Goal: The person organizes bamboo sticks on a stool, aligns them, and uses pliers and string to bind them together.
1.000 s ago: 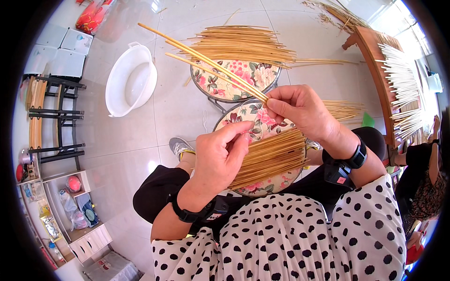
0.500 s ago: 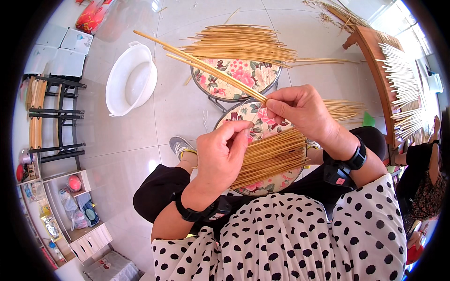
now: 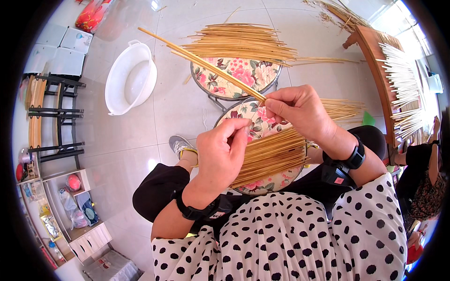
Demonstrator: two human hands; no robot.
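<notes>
My right hand (image 3: 300, 110) pinches the lower ends of a small bundle of long, thin yellow-brown stalks (image 3: 211, 69), which slants up to the far left. Close by on the left, my left hand (image 3: 220, 149) is closed in a pinch between thumb and forefinger. A fine pale thread (image 3: 241, 108) seems to loop from the bundle's end toward those fingers; it is faint. Below both hands, a thick pile of similar stalks (image 3: 269, 157) lies across a round flower-patterned stool (image 3: 269, 183). Another pile (image 3: 239, 42) rests on a second flowered stool (image 3: 236, 75) beyond.
A white plastic tub (image 3: 132, 79) stands on the tiled floor at left. Black metal frames (image 3: 58, 112) and a shelf unit (image 3: 70, 206) line the left side. At right, a wooden table (image 3: 375, 70) bears pale sticks (image 3: 401, 75); another person (image 3: 424, 182) is beside it.
The bundle's far tip has shifted slightly right and up, and its stalks sit closer together. Both hands stay almost in place.
</notes>
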